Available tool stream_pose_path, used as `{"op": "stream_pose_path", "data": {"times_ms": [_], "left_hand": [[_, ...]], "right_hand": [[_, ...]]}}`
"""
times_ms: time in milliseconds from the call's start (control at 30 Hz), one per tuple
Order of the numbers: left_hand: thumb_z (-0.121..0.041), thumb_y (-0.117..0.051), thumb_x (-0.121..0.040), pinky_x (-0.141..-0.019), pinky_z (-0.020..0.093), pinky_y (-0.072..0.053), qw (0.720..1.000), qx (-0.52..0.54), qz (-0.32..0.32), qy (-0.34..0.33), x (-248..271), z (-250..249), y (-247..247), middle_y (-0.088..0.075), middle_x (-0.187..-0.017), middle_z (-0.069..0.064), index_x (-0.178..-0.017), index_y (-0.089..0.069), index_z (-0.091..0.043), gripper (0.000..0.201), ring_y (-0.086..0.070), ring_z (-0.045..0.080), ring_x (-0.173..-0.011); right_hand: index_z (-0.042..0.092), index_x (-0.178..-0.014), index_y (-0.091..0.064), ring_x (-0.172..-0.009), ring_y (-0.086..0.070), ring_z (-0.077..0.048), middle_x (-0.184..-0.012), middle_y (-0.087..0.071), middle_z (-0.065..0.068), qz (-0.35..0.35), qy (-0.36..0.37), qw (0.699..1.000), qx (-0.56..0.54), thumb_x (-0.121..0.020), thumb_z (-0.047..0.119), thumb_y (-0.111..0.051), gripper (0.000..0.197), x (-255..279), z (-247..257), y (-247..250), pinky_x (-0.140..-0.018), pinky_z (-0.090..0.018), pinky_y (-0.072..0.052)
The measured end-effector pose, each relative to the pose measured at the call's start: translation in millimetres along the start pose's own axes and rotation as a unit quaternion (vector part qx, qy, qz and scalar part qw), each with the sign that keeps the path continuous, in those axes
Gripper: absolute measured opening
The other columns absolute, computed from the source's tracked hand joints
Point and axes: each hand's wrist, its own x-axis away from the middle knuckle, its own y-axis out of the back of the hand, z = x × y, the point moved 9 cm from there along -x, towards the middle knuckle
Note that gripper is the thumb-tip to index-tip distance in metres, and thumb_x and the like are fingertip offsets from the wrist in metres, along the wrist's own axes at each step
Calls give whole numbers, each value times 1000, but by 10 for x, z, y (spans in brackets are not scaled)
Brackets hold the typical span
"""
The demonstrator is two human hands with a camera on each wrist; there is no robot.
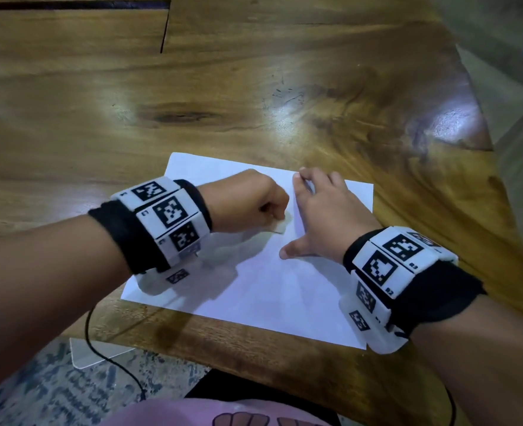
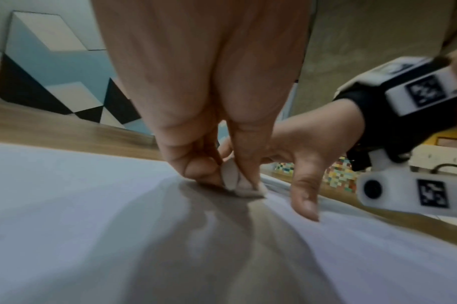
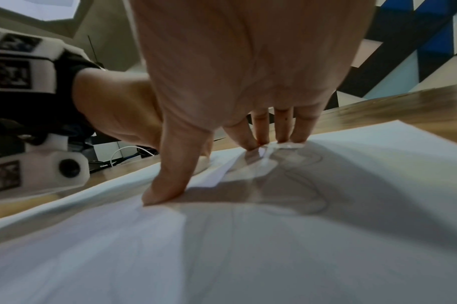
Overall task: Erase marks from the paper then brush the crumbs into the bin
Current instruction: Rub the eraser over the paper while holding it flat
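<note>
Eraser (image 2: pixel 239 185) pinched in left hand (image 1: pixel 248 201) grip, pressed on paper (image 1: pixel 254 290); pencil marks (image 3: pixel 310 185) lie rightward, under spread right hand (image 1: pixel 321 216) pinning sheet to worktop (image 1: pixel 254 87)

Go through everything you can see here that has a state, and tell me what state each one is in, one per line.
paper: flat on the table, faint pencil lines still on it
eraser: pinched in the left hand, its tip touching the paper
left hand: fingers curled round the eraser
right hand: fingers spread, pressing the paper down
table: wooden, glossy, paper near its front edge
</note>
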Motion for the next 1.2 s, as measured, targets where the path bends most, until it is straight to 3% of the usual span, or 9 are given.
{"op": "stream_pose_path", "data": {"times_ms": [200,300,367,567,767,833,967,1100,1200], "left_hand": [[-7,-64,-76,-64,24,-35,984,10,-171,47,-133,206,445,-56,-76,5,-83,-66,-6,8,-55,26,-77],[-12,-64,-78,-56,25,-34,999,6,-37,19,-33,107,140,-59,-77,2,-84,-66,-10,7,-52,20,-71],[-14,-64,-78,-62,24,-40,999,-10,32,5,20,52,-8,-64,-82,3,-86,-65,-12,8,-54,19,-74],[-10,-60,-79,-70,28,-39,991,-31,-129,33,-176,98,414,-65,-91,14,-90,-65,-6,13,-53,27,-80],[-19,-66,-78,-60,20,-37,999,-5,51,-7,230,84,-82,-64,-82,5,-84,-66,-13,9,-53,18,-73],[-18,-67,-77,-60,23,-36,1000,6,20,12,219,175,-9,-62,-80,1,-85,-67,-15,8,-54,17,-74],[-13,-64,-78,-63,26,-33,988,-3,-150,47,186,258,291,-58,-81,6,-85,-66,-7,9,-49,22,-74],[-19,-65,-79,-64,26,-39,996,17,-83,-20,451,137,-7,-60,-78,7,-77,-66,-9,11,-54,23,-73],[-22,-69,-77,-58,7,-31,998,35,-18,-41,626,89,-221,-55,-72,-5,-74,-68,-14,9,-48,9,-63]], "right_hand": [[11,-150,-5,-130,-20,-23,-149,-14,-1,2,-4,1000,12,-63,67,-69,121,-2,-2,-10,-107,-29,-28],[11,-150,-5,-130,-19,-23,-150,-13,-1,5,-6,1000,12,-63,66,-69,122,-4,-1,-16,-108,-29,-27],[11,-150,-5,-130,-19,-23,-149,-12,-1,5,-7,1000,16,-63,67,-69,122,-3,-7,-13,-108,-29,-27],[12,-150,-4,-131,-17,-21,-149,-11,1,8,-10,1000,8,-63,66,-70,122,1,2,-8,-107,-27,-26],[11,-150,-4,-131,-17,-22,-150,-10,0,10,-16,1000,5,-62,67,-70,123,-2,2,-14,-107,-27,-25],[9,-149,-5,-131,-17,-22,-150,-10,-1,8,-19,1000,9,-61,68,-69,124,-4,12,-20,-107,-28,-26],[9,-149,-6,-131,-18,-23,-150,-12,-1,6,-23,1000,13,-61,69,-69,123,-2,17,-29,-106,-29,-28],[8,-149,-5,-131,-18,-23,-150,-12,-1,6,-22,1000,20,-62,69,-68,124,-6,23,-21,-106,-29,-28],[8,-149,-5,-132,-18,-23,-150,-12,-1,8,-22,999,21,-62,69,-68,123,4,26,-24,-106,-29,-27]]}}
